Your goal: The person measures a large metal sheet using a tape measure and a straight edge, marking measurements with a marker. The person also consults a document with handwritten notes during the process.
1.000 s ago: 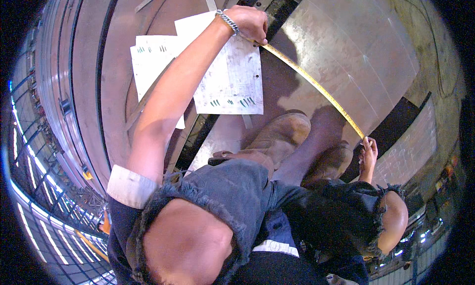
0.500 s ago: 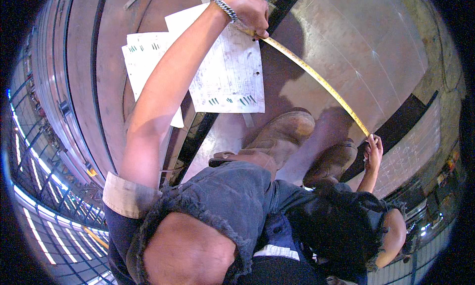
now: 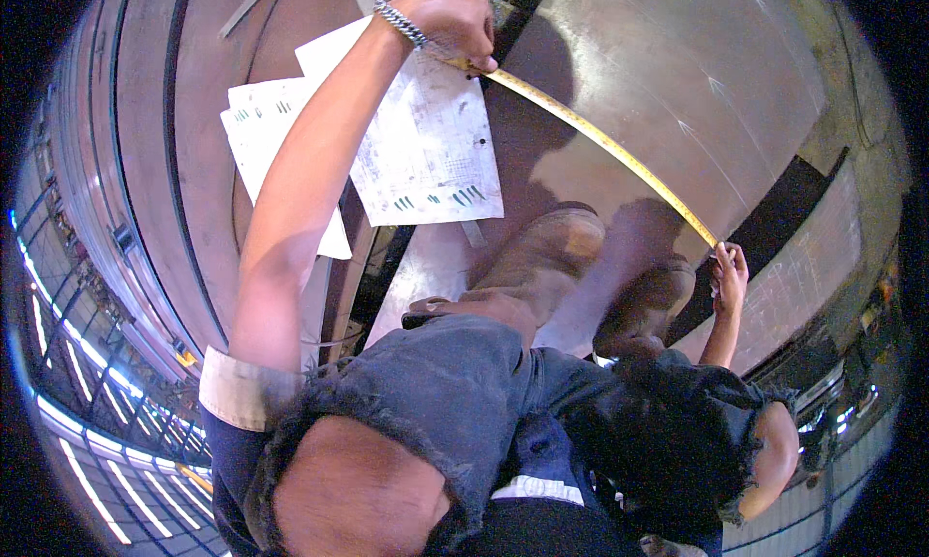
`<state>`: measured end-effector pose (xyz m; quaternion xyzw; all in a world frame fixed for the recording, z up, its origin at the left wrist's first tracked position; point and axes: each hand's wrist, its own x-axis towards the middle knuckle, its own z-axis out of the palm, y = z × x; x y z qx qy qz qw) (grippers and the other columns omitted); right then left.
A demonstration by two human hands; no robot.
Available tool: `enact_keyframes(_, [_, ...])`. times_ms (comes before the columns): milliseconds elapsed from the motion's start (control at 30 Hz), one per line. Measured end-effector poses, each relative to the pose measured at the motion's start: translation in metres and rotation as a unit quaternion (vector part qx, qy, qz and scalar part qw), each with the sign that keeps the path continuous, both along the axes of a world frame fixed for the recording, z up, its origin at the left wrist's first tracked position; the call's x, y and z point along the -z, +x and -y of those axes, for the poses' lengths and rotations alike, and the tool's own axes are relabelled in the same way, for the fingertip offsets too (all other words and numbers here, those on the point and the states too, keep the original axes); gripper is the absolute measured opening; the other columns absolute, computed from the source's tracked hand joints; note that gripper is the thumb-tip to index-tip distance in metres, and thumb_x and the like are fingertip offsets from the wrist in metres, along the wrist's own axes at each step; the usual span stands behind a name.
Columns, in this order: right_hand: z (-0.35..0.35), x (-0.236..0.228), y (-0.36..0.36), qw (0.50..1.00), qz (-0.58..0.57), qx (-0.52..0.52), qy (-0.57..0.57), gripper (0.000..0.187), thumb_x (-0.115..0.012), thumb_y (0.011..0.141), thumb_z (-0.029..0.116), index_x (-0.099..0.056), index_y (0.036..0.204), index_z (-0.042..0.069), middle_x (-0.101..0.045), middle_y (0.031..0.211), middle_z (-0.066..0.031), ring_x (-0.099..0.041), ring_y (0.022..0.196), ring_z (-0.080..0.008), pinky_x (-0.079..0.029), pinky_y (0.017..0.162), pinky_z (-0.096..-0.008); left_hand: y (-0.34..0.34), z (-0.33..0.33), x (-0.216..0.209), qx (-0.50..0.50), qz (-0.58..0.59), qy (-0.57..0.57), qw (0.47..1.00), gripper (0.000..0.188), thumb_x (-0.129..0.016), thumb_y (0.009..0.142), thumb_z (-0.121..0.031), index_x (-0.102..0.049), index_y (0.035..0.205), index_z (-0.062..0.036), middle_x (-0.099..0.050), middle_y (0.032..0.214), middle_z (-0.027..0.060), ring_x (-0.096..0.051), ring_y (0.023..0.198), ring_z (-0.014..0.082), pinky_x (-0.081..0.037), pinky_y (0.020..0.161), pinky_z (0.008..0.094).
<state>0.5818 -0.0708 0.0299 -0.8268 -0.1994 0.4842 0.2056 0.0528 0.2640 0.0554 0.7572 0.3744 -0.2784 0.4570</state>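
A yellow tape measure [image 3: 605, 139] is stretched in a curve across the metal plate [image 3: 668, 83]. At its upper left end my left hand [image 3: 453, 25] is closed on the tape, just over the edge of the papers. My right hand [image 3: 731, 274] pinches the other end at the right, beside a dark gap in the plates. Several white sheets of paper [image 3: 426, 160] with green marks lie under and beside my left forearm. A chain bracelet [image 3: 402, 23] is round my left wrist.
My two brown boots [image 3: 556, 242] stand on the plate below the tape. Dark slots [image 3: 760, 238] separate the plates. Long metal rails [image 3: 121, 170] run along the left. Thin chalk-like lines mark the plate at the upper right.
The view has shifted slightly, so the papers and my left hand appear a little farther left. Both hands still hold the tape, which keeps nearly the same span.
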Motion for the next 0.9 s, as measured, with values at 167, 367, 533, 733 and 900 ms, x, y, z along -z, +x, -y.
enact_keyframes(167, [-0.006,-0.005,-0.003,0.999,0.018,-0.037,-0.021,0.018,-0.068,0.093,0.03,-0.059,0.092,0.015,-0.044,0.064,0.0095,-0.035,0.046,0.0003,-0.024,0.04,-0.0188,0.0,0.012,-0.01,-0.008,-0.033,0.093,0.995,0.034,-0.07,0.076,-0.047,-0.078,0.085,-0.0154,-0.073,0.078,0.0071,-0.069,0.073,0.0231,-0.053,0.068,0.0382])
enact_keyframes(367, [-0.016,-0.004,0.001,0.997,0.008,-0.071,-0.032,0.018,-0.069,0.091,0.026,-0.059,0.089,0.012,-0.049,0.066,0.0069,-0.037,0.049,-0.0018,-0.026,0.041,-0.0216,0.004,0.01,-0.012,0.015,-0.064,0.099,0.993,0.037,-0.07,0.076,-0.048,-0.078,0.09,-0.0154,-0.073,0.08,0.0085,-0.07,0.077,0.0242,-0.053,0.07,0.0384])
enact_keyframes(533, [-0.031,-0.011,-0.007,0.988,0.037,-0.136,-0.057,0.023,-0.068,0.092,0.026,-0.061,0.091,0.004,-0.062,0.076,0.0001,-0.046,0.056,-0.0058,-0.036,0.05,-0.023,0.006,0.005,-0.018,0.033,-0.094,0.074,0.992,0.042,-0.073,0.078,-0.049,-0.077,0.094,-0.0099,-0.072,0.081,0.0121,-0.069,0.076,0.0252,-0.053,0.072,0.0379])
enact_keyframes(733, [-0.02,-0.005,-0.001,0.985,0.087,-0.147,0.006,0.024,-0.067,0.09,0.025,-0.062,0.09,0.001,-0.063,0.076,-0.0013,-0.054,0.069,-0.0086,-0.043,0.063,-0.0265,0.011,0.012,-0.015,-0.002,-0.058,0.101,0.993,0.041,-0.074,0.079,-0.046,-0.077,0.088,-0.0063,-0.072,0.074,0.0082,-0.066,0.068,0.0182,-0.052,0.069,0.0343])
enact_keyframes(900, [-0.025,-0.008,-0.025,0.931,0.299,-0.207,0.022,0.032,-0.07,0.084,0.026,-0.063,0.098,-0.001,-0.07,0.09,-0.0165,-0.068,0.081,-0.0277,-0.052,0.074,-0.0396,0.008,0.014,-0.02,0.0,-0.089,0.12,0.989,0.038,-0.072,0.081,-0.045,-0.077,0.086,-0.008,-0.073,0.076,0.0061,-0.067,0.07,0.0175,-0.052,0.07,0.0337])
